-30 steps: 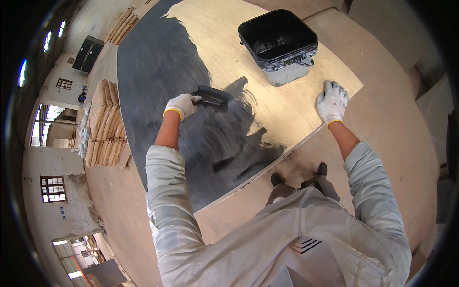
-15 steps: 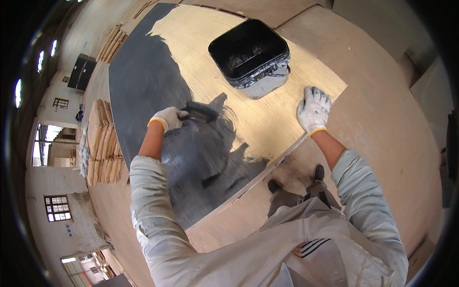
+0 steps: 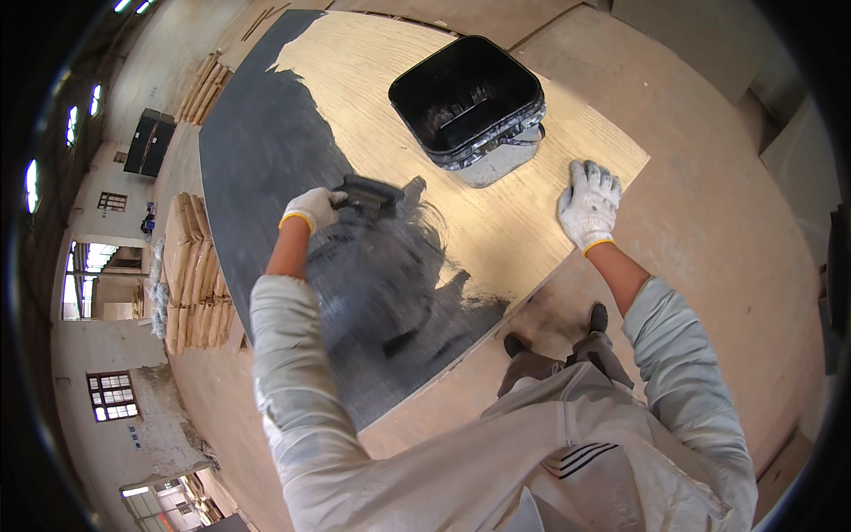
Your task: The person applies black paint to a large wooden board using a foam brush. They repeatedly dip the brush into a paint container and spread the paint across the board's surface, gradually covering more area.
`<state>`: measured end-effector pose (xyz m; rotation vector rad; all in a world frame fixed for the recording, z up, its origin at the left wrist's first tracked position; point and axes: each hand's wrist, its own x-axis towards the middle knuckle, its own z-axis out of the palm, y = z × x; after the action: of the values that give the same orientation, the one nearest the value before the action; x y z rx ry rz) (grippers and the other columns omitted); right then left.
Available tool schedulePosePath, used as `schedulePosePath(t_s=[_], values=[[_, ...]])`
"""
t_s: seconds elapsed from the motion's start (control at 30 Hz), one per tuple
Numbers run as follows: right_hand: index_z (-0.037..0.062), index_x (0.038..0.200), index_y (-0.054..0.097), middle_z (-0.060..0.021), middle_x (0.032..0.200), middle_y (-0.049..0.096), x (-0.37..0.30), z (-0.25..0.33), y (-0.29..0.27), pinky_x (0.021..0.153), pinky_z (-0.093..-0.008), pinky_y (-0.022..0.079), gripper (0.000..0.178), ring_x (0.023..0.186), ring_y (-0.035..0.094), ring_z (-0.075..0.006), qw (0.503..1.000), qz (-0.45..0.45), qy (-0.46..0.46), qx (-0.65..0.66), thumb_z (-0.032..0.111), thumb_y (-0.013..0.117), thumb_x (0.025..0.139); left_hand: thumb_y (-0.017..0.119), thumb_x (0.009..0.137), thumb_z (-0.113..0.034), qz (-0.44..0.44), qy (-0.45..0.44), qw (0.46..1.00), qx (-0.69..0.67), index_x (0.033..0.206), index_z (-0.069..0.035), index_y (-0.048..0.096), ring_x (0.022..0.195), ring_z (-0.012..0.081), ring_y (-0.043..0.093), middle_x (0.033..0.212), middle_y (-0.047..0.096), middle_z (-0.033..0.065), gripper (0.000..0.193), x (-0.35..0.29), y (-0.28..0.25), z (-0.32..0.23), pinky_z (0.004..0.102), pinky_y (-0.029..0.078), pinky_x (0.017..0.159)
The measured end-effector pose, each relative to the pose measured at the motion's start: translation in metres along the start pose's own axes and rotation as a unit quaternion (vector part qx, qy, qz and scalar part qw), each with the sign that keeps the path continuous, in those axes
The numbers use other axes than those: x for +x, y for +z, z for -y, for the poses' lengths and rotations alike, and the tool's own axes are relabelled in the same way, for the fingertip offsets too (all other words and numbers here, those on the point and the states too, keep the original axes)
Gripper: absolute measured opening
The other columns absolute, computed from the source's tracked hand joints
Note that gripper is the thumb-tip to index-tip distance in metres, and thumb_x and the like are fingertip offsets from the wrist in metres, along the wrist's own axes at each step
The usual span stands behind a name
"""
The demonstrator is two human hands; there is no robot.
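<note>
My left hand (image 3: pixel 310 209), in a white knit glove with a yellow cuff, is closed round the handle of a wide, dark paint brush (image 3: pixel 369 193). The brush is at the surface of a large wooden board (image 3: pixel 505 235), near the border between its dark grey coated side and its pale bare side. With fingers extended, my gloved right hand (image 3: pixel 589 208) lies flat on the bare wood by the board's right edge. A squarish bucket (image 3: pixel 496 165), black inside with a smeared rim, stands on the bare wood between and beyond my hands.
Stacked brown-wrapped packages (image 3: pixel 192 266) stand on the floor at the left. A dark cabinet-like box (image 3: pixel 151 142) is farther off, near the wall. Large panels (image 3: pixel 691 40) lie at the far right. My shoes (image 3: pixel 598 317) are close to the board's near edge.
My left hand and the brush have moved slightly away from me over the coated area. My right hand still rests on the board. The whole view has shifted a little.
</note>
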<state>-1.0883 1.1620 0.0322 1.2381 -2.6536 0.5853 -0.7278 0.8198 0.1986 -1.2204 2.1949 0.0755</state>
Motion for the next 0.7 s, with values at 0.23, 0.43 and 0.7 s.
schedulePosePath(t_s=[0.23,0.43,0.7], values=[[0.0082,0.139,0.061,-0.0182,0.143,0.061,0.001,-0.009,0.005,0.119,-0.0565,0.032,0.052,0.136,0.052,-0.0374,1.000,-0.022,-0.002,-0.009,0.027,0.063,0.091,0.064,0.090,-0.019,-0.014,0.164,0.985,0.060,0.143,-0.029,0.070,0.105,0.0384,0.074,0.111,0.078,0.0174,0.055,-0.074,0.018,-0.070,0.0445,0.059,0.092],[0.0087,0.138,0.062,-0.0175,0.140,0.063,-0.002,-0.012,0.007,0.116,-0.0566,0.034,0.051,0.133,0.054,-0.0367,1.000,-0.018,-0.007,-0.006,0.028,0.063,0.091,0.064,0.091,-0.019,0.038,0.119,0.988,0.086,0.147,-0.030,0.066,0.093,0.0366,0.076,0.097,0.077,0.0170,0.057,-0.183,0.067,-0.115,0.0470,0.059,0.081],[0.0098,0.140,0.061,-0.0167,0.139,0.063,-0.001,-0.011,0.002,0.115,-0.0581,0.034,0.053,0.132,0.055,-0.0360,1.000,0.022,-0.018,-0.007,0.029,0.064,0.090,0.065,0.092,-0.020,-0.028,0.103,0.994,0.011,0.145,-0.032,0.068,0.093,0.0376,0.075,0.098,0.077,0.0182,0.054,-0.207,0.096,-0.165,0.0490,0.059,0.080]])
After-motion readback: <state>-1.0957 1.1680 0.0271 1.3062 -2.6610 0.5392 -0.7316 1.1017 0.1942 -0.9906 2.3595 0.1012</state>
